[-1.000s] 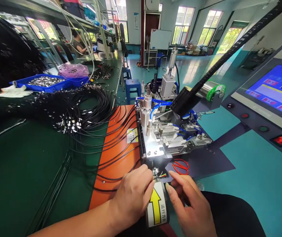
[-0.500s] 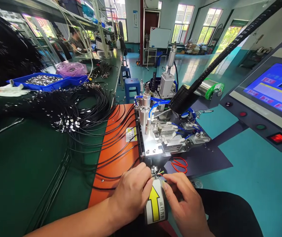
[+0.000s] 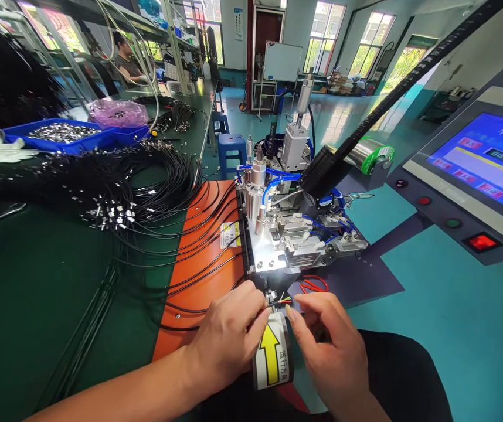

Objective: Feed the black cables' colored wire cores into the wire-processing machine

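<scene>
- The left hand [image 3: 233, 329] has its thumb and fingers closed on a black cable [image 3: 272, 304], near the end where thin colored wires [image 3: 285, 300] fan out.
- The right hand [image 3: 331, 335] is just beside those wire ends, its thumb and forefinger slightly apart.
- The cable end is in front of the metal machine [image 3: 299, 237], above a round part [image 3: 259, 372] with a yellow arrow [image 3: 270, 354].
- Red loops [image 3: 314, 285] lie just beyond the right hand.
- More black cables [image 3: 210, 271] cross the orange board [image 3: 195, 280], left of the machine.
- A blue tray [image 3: 122, 138] of small metal pieces [image 3: 63, 132] sits behind the cable bundle [image 3: 176, 170].
- A lit screen [image 3: 491, 155] stands at right.
</scene>
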Demonstrator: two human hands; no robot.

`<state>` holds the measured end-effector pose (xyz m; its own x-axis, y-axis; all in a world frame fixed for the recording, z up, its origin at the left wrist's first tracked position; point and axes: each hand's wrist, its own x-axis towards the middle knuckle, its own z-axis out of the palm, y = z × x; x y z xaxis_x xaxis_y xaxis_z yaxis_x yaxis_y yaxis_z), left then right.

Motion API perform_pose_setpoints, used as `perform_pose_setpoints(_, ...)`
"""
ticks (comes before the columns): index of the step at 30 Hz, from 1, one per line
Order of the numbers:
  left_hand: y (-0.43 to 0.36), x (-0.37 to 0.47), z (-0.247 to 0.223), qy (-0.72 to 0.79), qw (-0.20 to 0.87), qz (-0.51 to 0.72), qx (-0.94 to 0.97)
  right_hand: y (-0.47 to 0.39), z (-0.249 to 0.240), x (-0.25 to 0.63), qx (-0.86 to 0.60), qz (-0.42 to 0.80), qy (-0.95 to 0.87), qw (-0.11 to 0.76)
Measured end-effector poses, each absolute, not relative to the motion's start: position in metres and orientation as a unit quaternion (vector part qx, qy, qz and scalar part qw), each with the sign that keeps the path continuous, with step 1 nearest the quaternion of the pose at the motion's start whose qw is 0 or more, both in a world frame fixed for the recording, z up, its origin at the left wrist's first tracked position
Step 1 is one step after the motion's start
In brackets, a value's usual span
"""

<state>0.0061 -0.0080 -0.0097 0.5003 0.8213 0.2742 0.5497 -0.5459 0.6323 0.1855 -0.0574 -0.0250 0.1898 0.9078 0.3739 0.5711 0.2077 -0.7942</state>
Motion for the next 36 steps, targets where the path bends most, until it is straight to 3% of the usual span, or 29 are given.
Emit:
perform_pose_setpoints(5,-0.009,0.007,-0.011,0.421,0.237,0.275,0.831,-0.056,-0.031,0.189,-0.553,0.098,-0.675,0.478)
perform_pose_setpoints(13,-0.002,0.008,0.006,0.448,0.387,0.253,0.765,-0.050,-0.030,0.181,-0.581,0.136,-0.668,0.445)
perform_pose_setpoints(20,-0.004,0.009,0.000,0.457,0.451,0.285,0.712,-0.052,-0.033,0.169,-0.576,0.167,-0.645,0.474)
perform_pose_setpoints(30,-0.007,0.012,-0.004,0.439,0.410,0.292,0.744,-0.054,-0.021,0.193,-0.608,0.355,-0.536,0.466)
perform_pose_setpoints(36,-0.008,0.011,-0.007,0.425,0.387,0.295,0.764,-0.044,-0.004,0.201,-0.609,0.482,-0.475,0.414)
